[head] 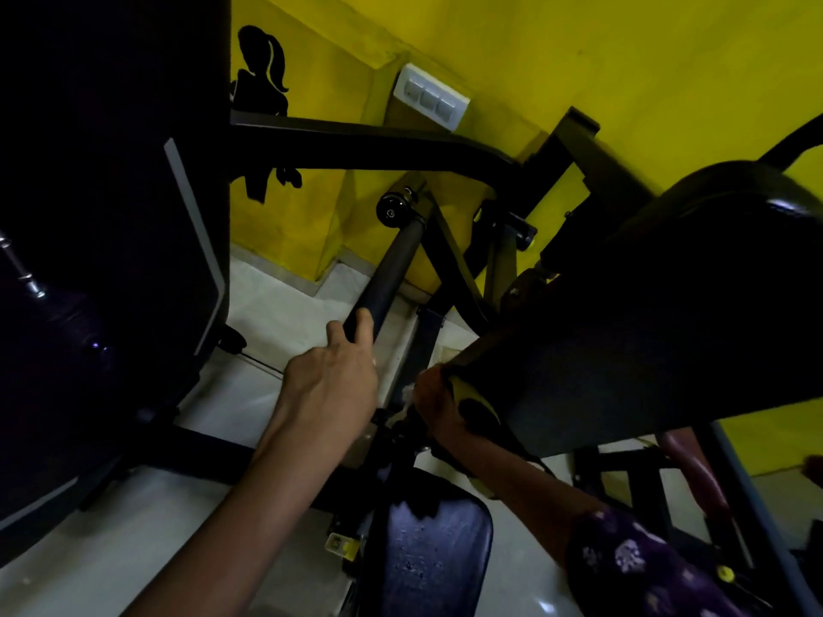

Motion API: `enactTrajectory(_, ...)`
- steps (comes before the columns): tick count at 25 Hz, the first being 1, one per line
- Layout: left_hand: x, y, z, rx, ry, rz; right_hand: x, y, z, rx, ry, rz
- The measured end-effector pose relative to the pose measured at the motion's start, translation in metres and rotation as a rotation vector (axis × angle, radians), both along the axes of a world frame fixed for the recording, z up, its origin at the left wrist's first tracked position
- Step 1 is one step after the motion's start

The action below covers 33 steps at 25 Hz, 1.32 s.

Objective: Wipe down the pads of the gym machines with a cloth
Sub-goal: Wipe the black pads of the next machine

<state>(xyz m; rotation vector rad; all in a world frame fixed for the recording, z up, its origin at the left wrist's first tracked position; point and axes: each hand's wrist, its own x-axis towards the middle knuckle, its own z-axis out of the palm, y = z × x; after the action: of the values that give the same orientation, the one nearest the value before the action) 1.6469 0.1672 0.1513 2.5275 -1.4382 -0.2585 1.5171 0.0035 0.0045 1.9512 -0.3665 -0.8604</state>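
My left hand (pixel 332 376) grips the lower end of a long black foam roller pad (pixel 385 278) that runs up toward a round end cap. My right hand (pixel 438 405) holds a yellow and black cloth (pixel 474 405) pressed against the lower edge of a large black back pad (pixel 645 331) at the right. A small black seat pad (pixel 427 558) sits below between my arms. Part of the cloth is hidden under the back pad's edge.
A tall dark weight-stack housing (pixel 111 260) fills the left. Black frame tubes (pixel 378 144) cross in front of a yellow wall with a white switch plate (pixel 431 96). The floor (pixel 267 313) is pale tile. A maroon pad (pixel 694 474) shows at lower right.
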Motion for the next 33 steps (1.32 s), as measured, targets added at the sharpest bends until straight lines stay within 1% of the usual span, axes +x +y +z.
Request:
enactTrajectory(1,0.0,0.001,0.001,0.003,0.01,-0.001,-0.003,0.01,0.013,0.011,-0.077,0.002)
enactTrajectory(3,0.0,0.002,0.003,0.002,0.021,-0.011,-0.012,0.007,0.033,0.054,-0.08,0.034)
enactTrajectory(4,0.001,0.002,0.004,0.001,0.029,-0.017,-0.011,0.007,0.051,0.022,-0.038,0.121)
enactTrajectory(6,0.002,0.003,0.007,0.001,0.051,-0.019,-0.017,0.009,0.085,-0.067,-0.072,0.214)
enactTrajectory(7,0.003,0.003,0.006,0.001,0.06,-0.015,-0.021,0.009,0.102,-0.055,-0.099,0.174)
enactTrajectory(8,0.003,0.005,0.007,-0.006,0.063,-0.017,-0.026,0.009,0.117,-0.013,-0.209,0.155)
enactTrajectory(10,0.001,0.007,0.008,-0.016,0.064,-0.026,-0.04,0.005,0.138,0.043,-0.45,0.206)
enactTrajectory(11,0.001,0.008,0.009,-0.016,0.063,-0.028,-0.043,0.0,0.151,0.069,-0.496,0.262)
enactTrajectory(13,0.0,0.009,0.008,-0.01,0.046,-0.029,-0.046,0.005,0.181,-0.007,-0.57,0.387)
enactTrajectory(14,0.0,0.008,0.008,-0.005,0.034,-0.027,-0.047,0.009,0.196,-0.062,-0.578,0.419)
enactTrajectory(16,-0.001,0.008,0.008,0.01,0.002,-0.017,-0.05,0.015,0.221,-0.06,-0.612,0.458)
enactTrajectory(17,-0.003,0.008,0.009,0.023,-0.019,-0.013,-0.051,0.013,0.23,-0.07,-0.624,0.513)
enactTrajectory(18,-0.004,0.009,0.01,0.042,-0.037,-0.012,-0.053,0.011,0.235,-0.11,-0.626,0.548)
enactTrajectory(20,-0.009,0.013,0.014,0.076,-0.095,-0.014,-0.062,0.008,0.242,-0.209,-0.663,0.61)
enactTrajectory(22,-0.016,0.02,0.018,0.098,-0.218,-0.043,-0.075,0.013,0.246,-0.285,-0.746,0.649)
enactTrajectory(24,-0.029,0.03,0.016,0.117,-0.371,-0.1,-0.094,0.023,0.241,-0.254,-0.859,0.635)
enactTrajectory(25,-0.039,0.036,0.013,0.109,-0.403,-0.116,-0.106,0.031,0.236,-0.213,-0.928,0.608)
enactTrajectory(26,-0.052,0.042,0.01,0.091,-0.394,-0.124,-0.118,0.038,0.229,-0.168,-0.994,0.569)
enactTrajectory(28,-0.084,0.055,0.002,0.059,-0.316,-0.151,-0.144,0.054,0.208,-0.047,-1.101,0.517)
enactTrajectory(33,-0.187,0.096,-0.027,0.113,-0.186,-0.156,-0.208,0.097,0.152,0.221,-1.197,0.419)
